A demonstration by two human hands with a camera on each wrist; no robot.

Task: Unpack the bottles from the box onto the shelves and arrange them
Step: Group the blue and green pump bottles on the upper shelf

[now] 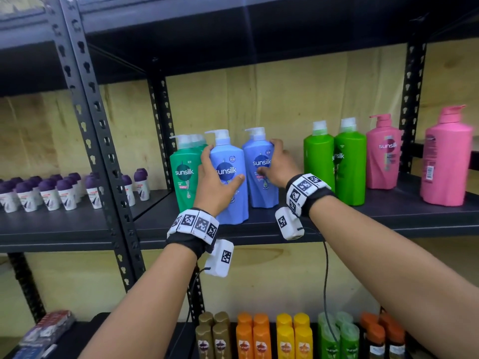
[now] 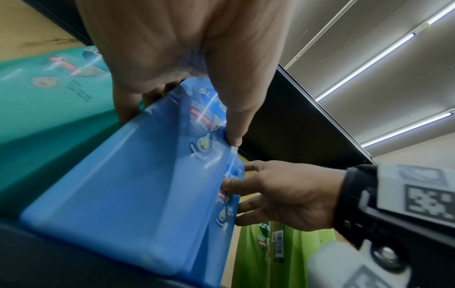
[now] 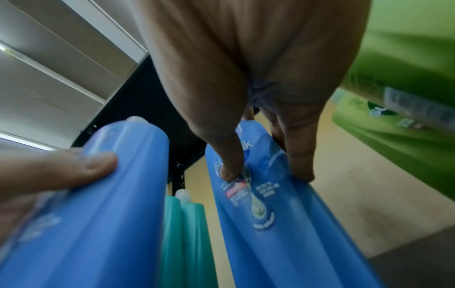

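Left hand (image 1: 216, 181) on near blue bottle (image 1: 230, 177), fingertips hidden — right hand (image 1: 278, 163) on far one (image 1: 260, 172).

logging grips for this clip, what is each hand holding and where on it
Left hand grips the nearer blue bottle around its upper body; right hand grips the farther blue bottle at its shoulder. Both stand on the shelf.

Glossy plastic bottles (image 1: 229, 177), matt metal shelf (image 1: 388, 216)

Black wristbands (image 1: 190, 243) with white tag-printed blocks (image 1: 196, 224)
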